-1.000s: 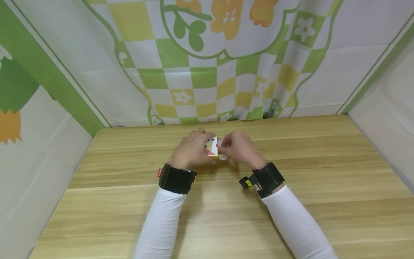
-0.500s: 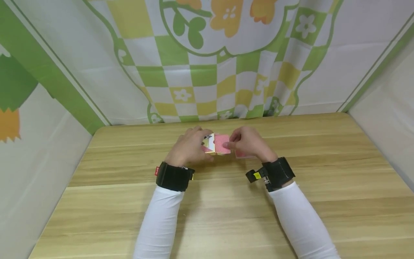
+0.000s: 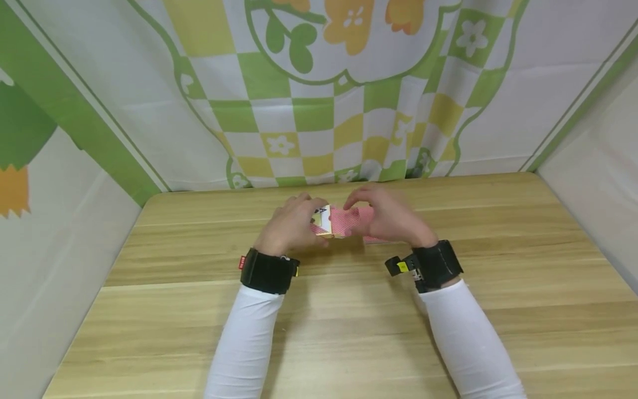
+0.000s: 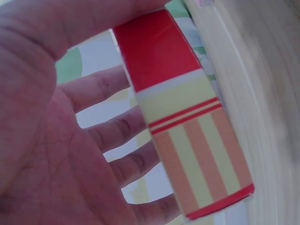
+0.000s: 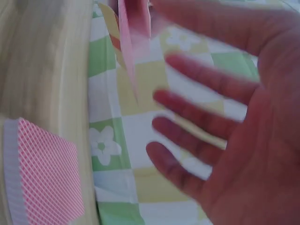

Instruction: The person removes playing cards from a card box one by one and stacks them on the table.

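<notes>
1. The card box (image 3: 321, 220) sits in the left hand (image 3: 291, 224), toward the far side of the wooden table (image 3: 319, 332); I can't tell whether its underside meets the wood.
2. That hand grips the box across its width, thumb on one side and fingers behind, leaving a long narrow face with red and striped print in sight.
3. Red-patterned cards (image 3: 341, 221) jut past the rim at the box's right end.
4. Right of the box, the right hand (image 3: 391, 219) is a bit blurred, its fingers wide and well spaced; whether its thumb touches a card I can't make out.
5. A card stack (image 5: 49, 173), pink lattice back showing and pale along its edge, lies on the table right of the box, partly hidden by that hand from above.
6. Behind the box, the table's far edge runs near, a checked cloth (image 3: 279, 119) hanging just beyond.
7. Left and right of the box, the side edges are well apart from it, and on the person's side the wood runs long beneath two white sleeves (image 3: 244, 343).
</notes>
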A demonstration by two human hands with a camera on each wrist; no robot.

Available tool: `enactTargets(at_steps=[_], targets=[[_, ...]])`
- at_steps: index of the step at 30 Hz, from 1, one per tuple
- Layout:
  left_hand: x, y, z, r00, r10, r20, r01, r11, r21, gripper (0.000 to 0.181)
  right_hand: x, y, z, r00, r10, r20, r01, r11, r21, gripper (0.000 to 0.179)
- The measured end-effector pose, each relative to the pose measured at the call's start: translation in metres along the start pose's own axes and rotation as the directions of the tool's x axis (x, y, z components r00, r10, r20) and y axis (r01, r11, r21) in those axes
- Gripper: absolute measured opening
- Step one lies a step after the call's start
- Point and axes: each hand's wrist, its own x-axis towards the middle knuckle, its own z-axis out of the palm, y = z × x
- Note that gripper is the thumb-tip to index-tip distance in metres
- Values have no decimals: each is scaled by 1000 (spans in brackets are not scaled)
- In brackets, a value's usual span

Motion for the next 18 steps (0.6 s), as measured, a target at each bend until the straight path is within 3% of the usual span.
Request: enactTargets(at_steps=[3, 5, 18], targets=[[0, 1, 0, 1000, 3, 2, -3, 1000, 6, 74, 3, -4, 6, 994, -98, 54, 100, 995, -24, 40], [0, 2, 0, 1000, 4, 1, -4, 1000, 0, 73, 4, -6, 10, 991, -111, 74, 113, 993, -25, 37], [-1, 3, -1, 1000, 0, 6, 0, 1000, -16, 73, 3, -5, 10, 994, -56, 98, 59, 998, -26, 34]])
